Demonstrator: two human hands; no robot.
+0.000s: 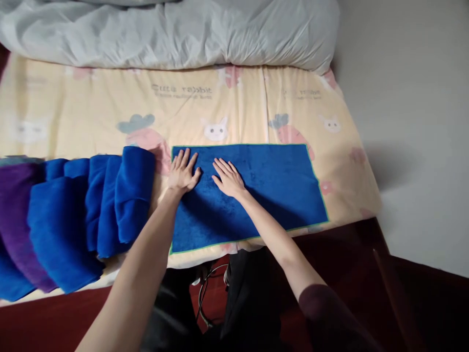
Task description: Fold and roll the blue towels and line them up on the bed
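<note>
A blue towel (278,181) with a thin green edge lies spread flat near the front edge of the bed. My left hand (183,172) rests on its left end, palm down with the fingers spread. Just to the right, my right hand (228,179) lies flat on the same towel, fingers stretched out and the thumb apart. Neither hand grips the cloth. To the left of my left forearm sit several folded blue towels (134,195), overlapping in a row, with a purple towel (20,215) among them.
A yellow sheet (183,117) printed with rabbits and carrots covers the bed. Along the back lies a bunched grey quilt (176,36). A pale wall (410,107) stands on the right. Below the bed edge, a looped cable (201,298) shows near my legs over the dark red floor.
</note>
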